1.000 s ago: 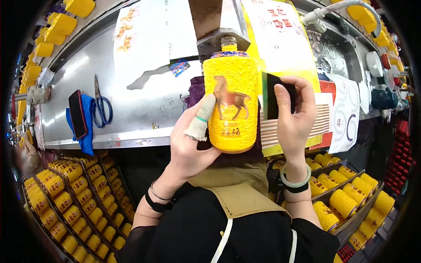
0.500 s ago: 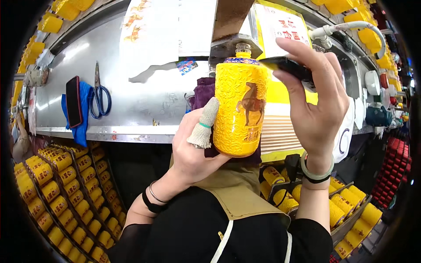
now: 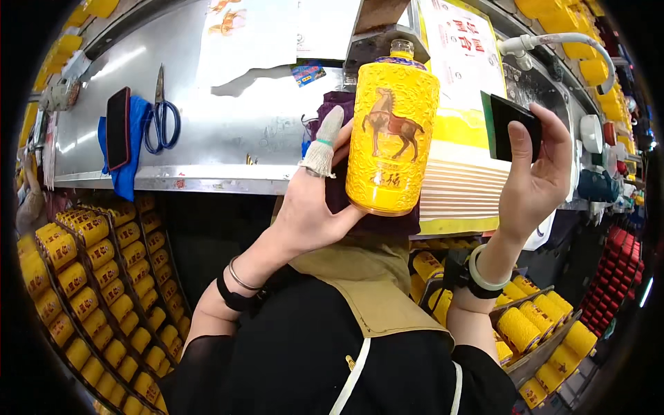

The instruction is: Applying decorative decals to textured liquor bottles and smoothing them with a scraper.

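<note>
My left hand (image 3: 302,211) grips a yellow embossed bottle (image 3: 393,169) near its base and side. The bottle leans slightly, its uncapped clear glass neck pointing away from me, and a brown horse picture faces up. A cloth finger cover (image 3: 323,149) with a green band sits on one digit of that hand. To the right, clear of the bottle, my right hand (image 3: 536,183) pinches a flat black plate-like tool (image 3: 514,131) with a green edge, perhaps a scraper. Beneath the bottle lies dark purple cloth (image 3: 337,105).
On the metal bench (image 3: 207,142) lie blue-handled scissors (image 3: 162,121), a phone (image 3: 118,131) on blue cloth and white horse-printed sheets (image 3: 256,48). A white hose (image 3: 553,41) arches over a sink at right. Racks of yellow bottles (image 3: 104,277) stand below left; more (image 3: 539,318) sit below right.
My right hand has drawn away from the bottle to the right, bringing the black tool into plain view. The bottle has turned, so its horse picture shows more fully. My view has shifted slightly.
</note>
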`<state>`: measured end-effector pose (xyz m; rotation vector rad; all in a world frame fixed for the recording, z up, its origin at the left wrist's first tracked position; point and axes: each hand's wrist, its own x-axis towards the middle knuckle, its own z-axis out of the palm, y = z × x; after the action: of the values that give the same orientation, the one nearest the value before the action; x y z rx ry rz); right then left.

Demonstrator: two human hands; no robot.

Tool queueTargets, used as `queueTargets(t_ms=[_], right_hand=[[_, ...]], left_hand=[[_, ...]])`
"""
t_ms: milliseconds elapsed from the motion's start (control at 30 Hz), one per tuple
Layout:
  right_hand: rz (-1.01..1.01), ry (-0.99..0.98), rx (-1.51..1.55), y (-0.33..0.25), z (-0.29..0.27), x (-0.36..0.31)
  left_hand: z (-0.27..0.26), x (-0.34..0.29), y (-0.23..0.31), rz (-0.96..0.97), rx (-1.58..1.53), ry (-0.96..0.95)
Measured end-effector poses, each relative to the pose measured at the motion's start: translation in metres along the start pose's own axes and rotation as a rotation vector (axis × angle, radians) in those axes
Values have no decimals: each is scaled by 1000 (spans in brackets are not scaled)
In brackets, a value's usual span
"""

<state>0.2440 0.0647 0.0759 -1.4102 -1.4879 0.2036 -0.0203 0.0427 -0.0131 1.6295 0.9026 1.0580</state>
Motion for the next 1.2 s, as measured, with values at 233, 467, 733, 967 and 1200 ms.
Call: queueTargets(t_ms=[233,467,733,967,1200], right_hand=[[140,64,161,2,-16,-56],[396,-58,435,-18,-11,-87],[249,-76,378,-40,-32,-27],[64,-459,337,-56,-14,26],[146,-598,253,-76,-6,36]], left_hand=[[-25,22,25,-331,-510,19],[12,55,31,-359,-111,41],[-11,10,32,-629,-1217,-369],[5,-15,80,-506,-1456,-535],[-3,-34,86,-505,-1747,-563]])
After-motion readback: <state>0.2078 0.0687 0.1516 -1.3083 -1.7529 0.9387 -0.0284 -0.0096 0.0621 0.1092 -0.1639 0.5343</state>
